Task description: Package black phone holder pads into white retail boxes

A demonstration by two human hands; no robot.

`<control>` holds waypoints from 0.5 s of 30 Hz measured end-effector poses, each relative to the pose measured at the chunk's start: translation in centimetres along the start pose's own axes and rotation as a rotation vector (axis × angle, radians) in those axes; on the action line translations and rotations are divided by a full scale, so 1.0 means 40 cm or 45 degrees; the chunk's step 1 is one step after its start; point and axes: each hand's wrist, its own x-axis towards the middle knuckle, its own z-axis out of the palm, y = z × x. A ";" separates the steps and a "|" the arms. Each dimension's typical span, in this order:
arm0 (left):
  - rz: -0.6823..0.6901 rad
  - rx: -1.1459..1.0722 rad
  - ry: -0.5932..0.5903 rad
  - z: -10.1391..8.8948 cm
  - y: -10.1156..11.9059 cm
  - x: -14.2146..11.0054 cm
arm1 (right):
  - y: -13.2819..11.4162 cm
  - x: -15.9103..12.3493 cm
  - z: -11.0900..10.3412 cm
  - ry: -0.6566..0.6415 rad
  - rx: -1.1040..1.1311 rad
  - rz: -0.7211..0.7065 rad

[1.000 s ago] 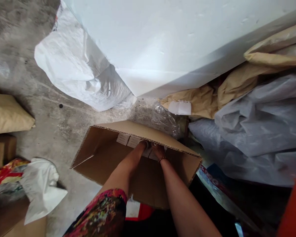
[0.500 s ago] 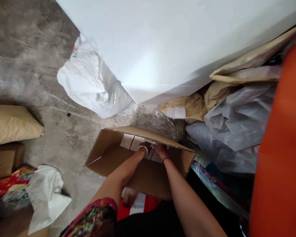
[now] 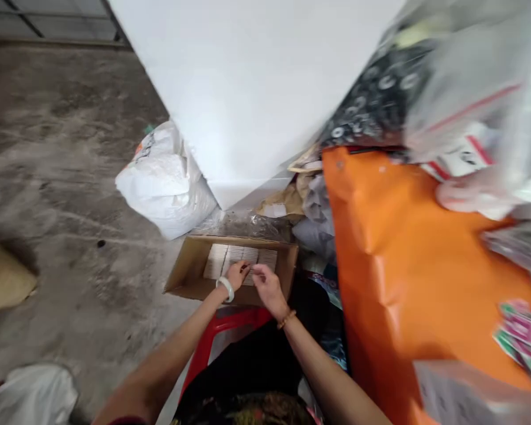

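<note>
An open cardboard box (image 3: 186, 273) sits on the concrete floor in front of me. Several small white cartons (image 3: 230, 258) lie packed in rows inside it. My left hand (image 3: 238, 274), with a pale bangle on the wrist, reaches over the box's near wall and touches the cartons with curled fingers. My right hand (image 3: 268, 287), with a beaded bracelet on the wrist, hovers just right of it over the near wall, fingers bent toward the left hand. What the fingertips pinch is too small to make out.
A red plastic stool (image 3: 221, 330) shows under me. A large white slab (image 3: 256, 88) rises behind the box, with a white sack (image 3: 163, 183) to its left. An orange bag (image 3: 407, 277) and plastic-wrapped packages crowd the right side. A tan sack (image 3: 2, 277) lies at far left.
The view has pulled up and back, so the box looks smaller and farther. Both hands have drawn back from deep inside the box to its near wall. The orange bag now fills the right side.
</note>
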 end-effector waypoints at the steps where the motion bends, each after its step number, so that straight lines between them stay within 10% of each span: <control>1: 0.049 -0.042 0.002 0.011 0.027 -0.029 | -0.025 -0.060 -0.018 0.003 0.061 -0.067; 8: 0.353 -0.531 -0.269 0.105 0.297 -0.253 | -0.168 -0.462 -0.268 0.072 0.422 -0.300; 15: 0.573 -0.616 -0.551 0.191 0.550 -0.478 | -0.140 -0.703 -0.613 1.013 0.473 -0.422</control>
